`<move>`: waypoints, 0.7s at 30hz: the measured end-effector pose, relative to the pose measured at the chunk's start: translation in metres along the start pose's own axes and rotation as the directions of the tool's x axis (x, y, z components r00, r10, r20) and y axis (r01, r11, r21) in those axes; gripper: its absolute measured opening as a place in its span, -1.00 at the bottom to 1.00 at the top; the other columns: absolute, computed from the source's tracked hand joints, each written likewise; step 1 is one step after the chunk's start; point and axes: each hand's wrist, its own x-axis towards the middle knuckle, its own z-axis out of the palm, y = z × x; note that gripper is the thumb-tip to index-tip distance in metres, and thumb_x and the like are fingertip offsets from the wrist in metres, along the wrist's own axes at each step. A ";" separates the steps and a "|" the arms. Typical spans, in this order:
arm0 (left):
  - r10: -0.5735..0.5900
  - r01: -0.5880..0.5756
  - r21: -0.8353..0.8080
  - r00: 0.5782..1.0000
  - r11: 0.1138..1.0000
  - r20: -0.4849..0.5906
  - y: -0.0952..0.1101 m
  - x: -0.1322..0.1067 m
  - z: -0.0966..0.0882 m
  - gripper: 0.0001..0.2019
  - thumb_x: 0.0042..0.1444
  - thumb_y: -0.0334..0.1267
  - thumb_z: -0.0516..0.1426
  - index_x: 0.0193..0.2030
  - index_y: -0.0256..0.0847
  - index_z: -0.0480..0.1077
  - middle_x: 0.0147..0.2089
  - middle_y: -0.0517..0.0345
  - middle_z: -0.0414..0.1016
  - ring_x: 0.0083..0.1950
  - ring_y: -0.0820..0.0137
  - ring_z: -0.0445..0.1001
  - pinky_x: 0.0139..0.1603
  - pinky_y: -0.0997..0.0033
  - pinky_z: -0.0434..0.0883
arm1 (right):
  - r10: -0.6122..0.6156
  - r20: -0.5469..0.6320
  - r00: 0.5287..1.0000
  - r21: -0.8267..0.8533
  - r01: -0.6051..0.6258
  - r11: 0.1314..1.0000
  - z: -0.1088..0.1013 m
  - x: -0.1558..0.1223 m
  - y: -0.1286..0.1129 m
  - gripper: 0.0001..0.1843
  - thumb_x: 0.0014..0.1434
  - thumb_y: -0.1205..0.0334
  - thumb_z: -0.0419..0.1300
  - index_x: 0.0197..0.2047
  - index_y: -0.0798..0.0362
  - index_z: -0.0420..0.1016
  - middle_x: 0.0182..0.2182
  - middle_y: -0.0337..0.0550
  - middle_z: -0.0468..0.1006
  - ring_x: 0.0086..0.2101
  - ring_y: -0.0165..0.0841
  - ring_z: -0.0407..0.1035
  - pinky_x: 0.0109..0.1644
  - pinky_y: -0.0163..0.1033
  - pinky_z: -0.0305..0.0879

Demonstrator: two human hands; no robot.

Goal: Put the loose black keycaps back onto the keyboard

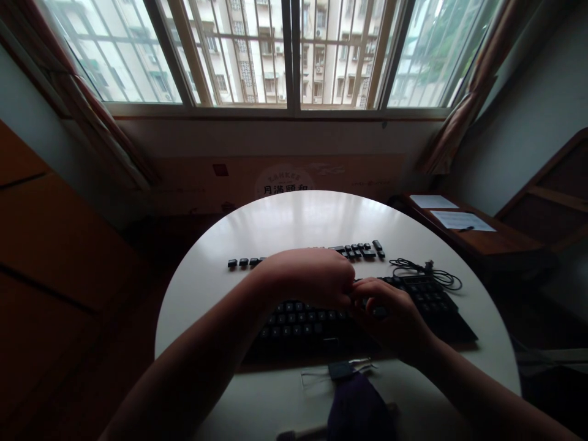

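A black keyboard (427,303) lies on the round white table (294,220), with its coiled cable (425,269) at the far right corner. My left hand (312,275) is curled over the middle of the keyboard, fingers closed in a pinch. My right hand (390,315) sits beside it, fingers bent and meeting the left fingertips; what they pinch is too dark to make out. Behind the keyboard a row of loose black keycaps (362,250) runs across the table.
A wire keycap puller (340,369) and a dark purple cloth (358,410) lie at the table's near edge. A low wooden side table with papers (459,220) stands to the right. A window and curtains fill the wall behind.
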 end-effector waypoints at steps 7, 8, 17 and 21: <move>-0.138 0.132 -0.094 0.988 0.987 -0.063 -0.017 -0.010 -0.006 -0.76 0.18 -0.14 0.21 -0.06 -0.11 0.58 -0.17 0.13 0.63 -0.28 0.36 0.52 -0.35 0.46 0.30 | 0.030 0.102 0.994 -0.096 -0.020 0.995 -0.001 -0.005 -0.002 -0.82 0.16 0.39 0.29 -0.16 0.00 0.45 -0.33 -0.24 0.55 -0.45 -0.43 0.39 -0.41 -0.33 0.34; -0.179 0.170 -0.106 0.981 0.980 -0.078 -0.020 -0.013 -0.007 -0.74 0.18 -0.12 0.21 -0.04 -0.10 0.58 -0.15 0.13 0.64 -0.26 0.35 0.52 -0.33 0.46 0.31 | 0.020 0.128 0.992 -0.109 -0.006 0.994 0.000 -0.005 -0.003 -0.81 0.15 0.39 0.29 -0.16 0.00 0.45 -0.32 -0.22 0.57 -0.42 -0.41 0.42 -0.38 -0.31 0.35; -0.259 0.253 -0.075 0.962 0.965 -0.089 -0.020 -0.035 -0.023 -0.68 0.23 -0.03 0.13 0.01 -0.12 0.54 -0.09 0.13 0.62 -0.20 0.35 0.51 -0.22 0.45 0.33 | -0.070 0.306 0.949 -0.259 0.154 0.954 0.010 -0.003 -0.003 -0.84 0.18 0.39 0.24 -0.18 -0.02 0.44 -0.32 -0.23 0.61 -0.30 -0.30 0.45 -0.24 -0.25 0.35; -0.244 0.238 -0.073 0.965 0.969 -0.091 -0.019 -0.034 -0.022 -0.66 0.23 -0.03 0.14 0.04 -0.12 0.53 -0.06 0.09 0.62 -0.17 0.33 0.52 -0.23 0.46 0.33 | -0.089 0.348 0.933 -0.344 0.215 0.914 0.014 -0.005 -0.006 -0.91 0.25 0.36 0.21 -0.19 -0.01 0.45 -0.33 -0.23 0.61 -0.28 -0.29 0.44 -0.23 -0.24 0.32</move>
